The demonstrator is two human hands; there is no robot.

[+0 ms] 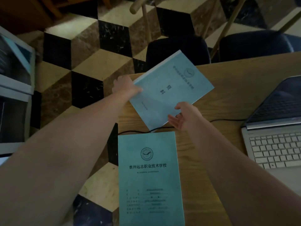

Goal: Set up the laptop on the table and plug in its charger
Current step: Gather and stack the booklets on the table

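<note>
On the wooden table point(228, 88), a blue booklet point(171, 88) is pinched by the left hand point(125, 86) while the right hand point(185, 117) is held loosely spread at its near corner, the opened laptop point(275, 128) being set right of those fingers, its black cable point(135, 132) just beneath them, plugging in judged unfinished.

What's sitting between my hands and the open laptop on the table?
Nothing visible: bare wooden table lies between the right hand and the open silver laptop. Both hands, left hand included, are on the tilted light-blue booklet.
</note>
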